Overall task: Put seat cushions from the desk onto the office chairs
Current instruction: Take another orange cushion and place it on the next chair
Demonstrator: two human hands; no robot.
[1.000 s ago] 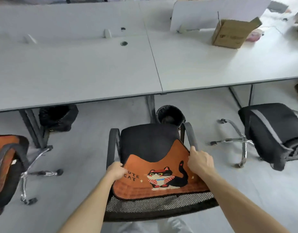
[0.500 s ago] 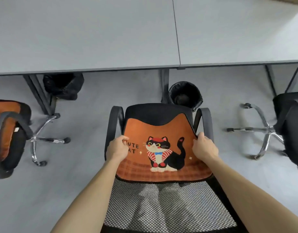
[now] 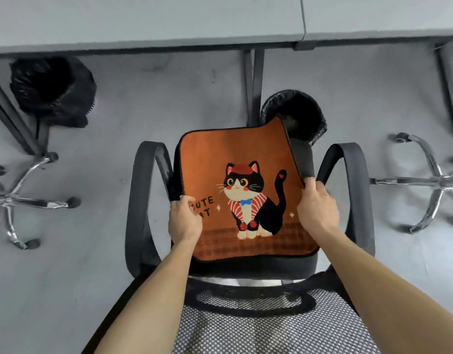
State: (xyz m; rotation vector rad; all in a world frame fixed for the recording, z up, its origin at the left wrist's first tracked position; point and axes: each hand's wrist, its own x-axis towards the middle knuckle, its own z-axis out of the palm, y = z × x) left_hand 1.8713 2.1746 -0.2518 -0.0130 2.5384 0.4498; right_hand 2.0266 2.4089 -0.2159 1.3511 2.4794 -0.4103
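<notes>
An orange seat cushion (image 3: 233, 146) with a black-and-white cat and the words "CUTE CAT" lies over the seat of a black office chair (image 3: 141, 195) with curved armrests and a mesh back. My left hand (image 3: 184, 218) grips the cushion's left edge. My right hand (image 3: 317, 208) grips its right edge, and the far right corner curls up. The cushion covers almost the whole seat; only a dark strip of seat shows at the near side.
The grey desk (image 3: 143, 19) edge runs along the top, with legs below it. Two black bins stand under it, one (image 3: 52, 90) at the left and one (image 3: 294, 111) right behind the chair. Chrome chair bases stand at the left (image 3: 16, 200) and at the right (image 3: 429, 180).
The view has tilted down and closer over the chair. Both hands have pushed the cushion forward across the seat, so it now covers the seat's front.
</notes>
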